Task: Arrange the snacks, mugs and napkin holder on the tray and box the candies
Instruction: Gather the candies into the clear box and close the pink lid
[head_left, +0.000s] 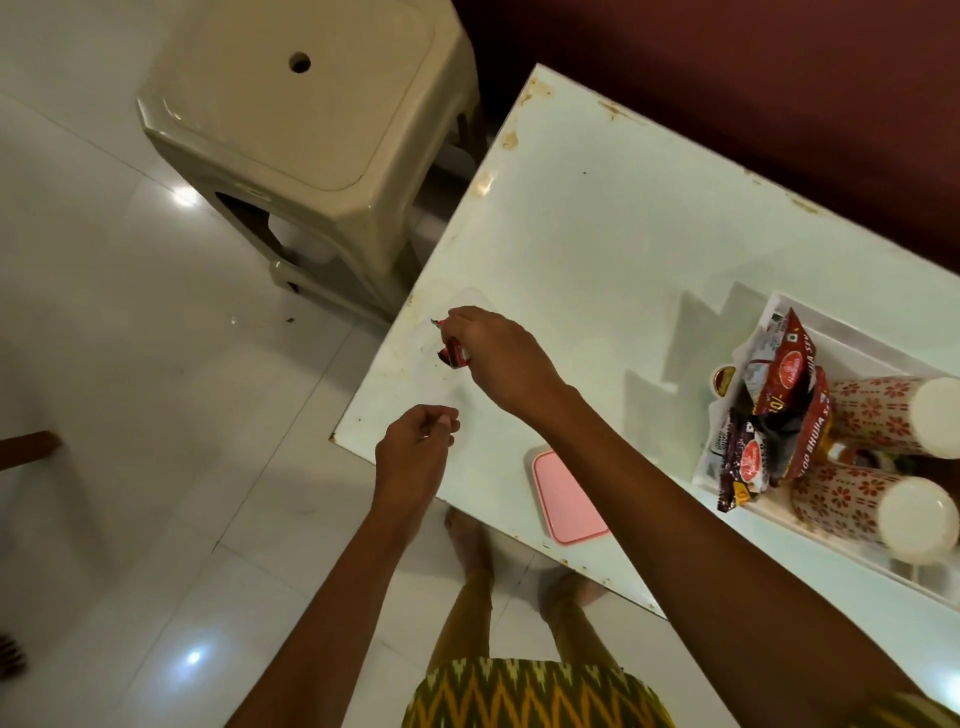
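My right hand (498, 358) is shut on red-wrapped candies (454, 353), held over a faint clear box (470, 299) near the table's left corner. My left hand (415, 457) sits at the box's near side, fingers pinched at what seems to be its rim. A pink lid (569, 496) lies flat by the table's front edge. At the right, a white tray (852, 345) holds red snack packets (784, 376), a darker packet (745, 462) and two red-flowered mugs (883, 415) (852, 506).
The white table (597, 234) has stained, chipped edges. A cream plastic stool (301, 104) stands on the tiled floor beyond the table's left corner. A small gold-topped item (723, 379) sits at the tray's left side. My feet are under the front edge.
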